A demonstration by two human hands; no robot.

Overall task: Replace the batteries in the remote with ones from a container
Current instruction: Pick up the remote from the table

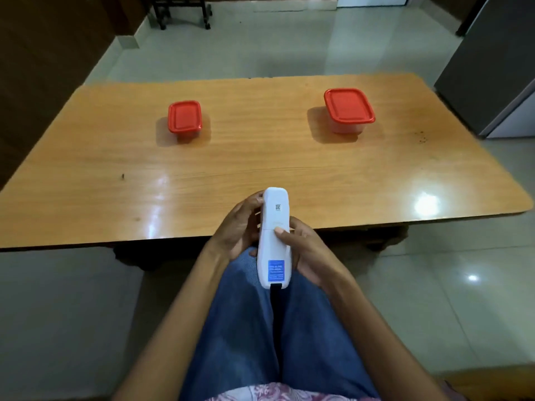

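I hold a white remote point(274, 250) back side up over my lap, just in front of the table's near edge. It has a blue label near its lower end and a small code sticker near the top. My left hand point(238, 230) grips its left side. My right hand point(307, 253) wraps the right side, thumb pressed on the seam of the back cover. Two closed containers with red lids stand on the table: a smaller one point(184, 117) at the left and a larger one point(348, 107) at the right. Their contents are hidden.
The wooden table point(260, 157) is low and glossy with rounded corners. A grey cabinet point(492, 68) stands at the right edge, a dark stand point(181, 13) on the tiled floor beyond. My legs in blue jeans fill the lower middle.
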